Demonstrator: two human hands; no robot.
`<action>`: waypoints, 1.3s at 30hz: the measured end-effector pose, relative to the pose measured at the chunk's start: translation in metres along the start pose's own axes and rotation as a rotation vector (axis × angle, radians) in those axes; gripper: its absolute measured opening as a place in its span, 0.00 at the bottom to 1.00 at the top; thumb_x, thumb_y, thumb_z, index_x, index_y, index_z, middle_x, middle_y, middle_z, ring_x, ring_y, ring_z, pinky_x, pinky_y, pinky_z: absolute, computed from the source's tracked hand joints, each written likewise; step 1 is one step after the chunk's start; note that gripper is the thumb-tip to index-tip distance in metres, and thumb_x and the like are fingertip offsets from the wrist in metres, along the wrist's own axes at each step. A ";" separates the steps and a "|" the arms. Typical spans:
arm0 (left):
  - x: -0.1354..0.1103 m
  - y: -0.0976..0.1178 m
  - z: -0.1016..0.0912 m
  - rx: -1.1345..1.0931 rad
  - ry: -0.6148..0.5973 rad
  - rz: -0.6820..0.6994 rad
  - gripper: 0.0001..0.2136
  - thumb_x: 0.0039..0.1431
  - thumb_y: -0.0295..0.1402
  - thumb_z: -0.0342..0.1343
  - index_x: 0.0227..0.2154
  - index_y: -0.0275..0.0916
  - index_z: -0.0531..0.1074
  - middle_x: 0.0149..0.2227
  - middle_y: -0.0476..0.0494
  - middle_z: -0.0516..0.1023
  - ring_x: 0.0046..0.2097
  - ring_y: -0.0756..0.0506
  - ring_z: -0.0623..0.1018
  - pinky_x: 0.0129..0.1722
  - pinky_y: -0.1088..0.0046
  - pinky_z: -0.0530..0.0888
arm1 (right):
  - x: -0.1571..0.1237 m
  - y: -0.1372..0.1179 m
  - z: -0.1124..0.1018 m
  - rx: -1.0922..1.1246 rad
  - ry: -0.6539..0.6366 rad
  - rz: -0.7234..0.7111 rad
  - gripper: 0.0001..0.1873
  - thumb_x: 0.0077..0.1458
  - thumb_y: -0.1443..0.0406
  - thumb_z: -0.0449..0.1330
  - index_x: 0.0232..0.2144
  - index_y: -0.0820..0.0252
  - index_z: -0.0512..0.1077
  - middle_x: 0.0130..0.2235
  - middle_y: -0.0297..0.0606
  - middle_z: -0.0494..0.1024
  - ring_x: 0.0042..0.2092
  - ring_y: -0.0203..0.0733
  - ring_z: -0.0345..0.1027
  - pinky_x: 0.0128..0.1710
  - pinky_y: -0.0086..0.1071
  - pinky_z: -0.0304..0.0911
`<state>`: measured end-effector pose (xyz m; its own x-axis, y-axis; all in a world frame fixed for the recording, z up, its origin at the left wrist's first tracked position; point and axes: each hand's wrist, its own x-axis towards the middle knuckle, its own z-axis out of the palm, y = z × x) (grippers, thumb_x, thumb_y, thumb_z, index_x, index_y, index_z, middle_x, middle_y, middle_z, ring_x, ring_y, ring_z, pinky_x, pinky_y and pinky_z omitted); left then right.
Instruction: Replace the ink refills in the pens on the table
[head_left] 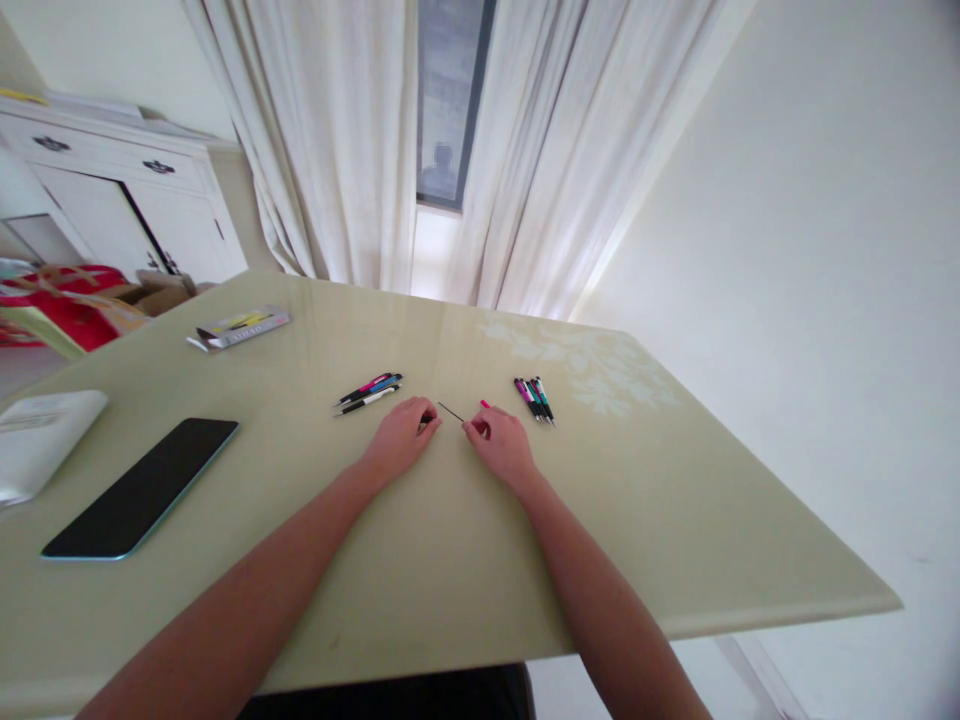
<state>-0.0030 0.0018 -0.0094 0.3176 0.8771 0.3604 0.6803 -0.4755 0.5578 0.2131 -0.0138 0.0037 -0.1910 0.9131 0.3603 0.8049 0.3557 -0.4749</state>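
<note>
Right hand (501, 442): grip pinched on a thin dark rod (451, 412), mid-surface (450, 560), free end toward the left hand (403, 436). Pink piece (485, 404) showed just beyond the right fingers. Left grip was curled, dark bit visible at the fingertips; couldn't tell if clamped. Left pens (376, 395) lay just left of the hands, right pens (533, 399) just right. Black slab (142, 490) sat near left.
</note>
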 end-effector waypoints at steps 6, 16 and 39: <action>-0.003 0.012 -0.003 0.353 -0.102 0.245 0.05 0.68 0.32 0.54 0.37 0.40 0.74 0.39 0.39 0.76 0.46 0.37 0.73 0.47 0.58 0.66 | -0.001 -0.005 0.001 0.103 -0.121 -0.099 0.06 0.62 0.63 0.63 0.32 0.57 0.77 0.32 0.35 0.76 0.32 0.38 0.67 0.41 0.33 0.61; -0.002 0.009 -0.004 0.330 -0.109 0.275 0.05 0.68 0.34 0.56 0.39 0.40 0.75 0.40 0.41 0.77 0.46 0.38 0.73 0.47 0.62 0.64 | -0.002 -0.014 0.005 0.210 -0.210 -0.142 0.07 0.65 0.64 0.61 0.41 0.57 0.80 0.34 0.36 0.76 0.36 0.39 0.68 0.41 0.33 0.61; -0.001 0.003 0.001 0.277 -0.075 0.235 0.11 0.70 0.35 0.54 0.49 0.39 0.77 0.43 0.39 0.80 0.47 0.39 0.75 0.48 0.63 0.67 | 0.001 -0.003 -0.002 0.181 -0.158 -0.112 0.05 0.61 0.70 0.62 0.33 0.59 0.78 0.32 0.33 0.77 0.34 0.36 0.67 0.41 0.31 0.62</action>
<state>-0.0004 -0.0004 -0.0089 0.5269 0.7533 0.3936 0.7326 -0.6373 0.2390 0.2121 -0.0142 0.0074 -0.3701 0.8809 0.2951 0.6631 0.4730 -0.5802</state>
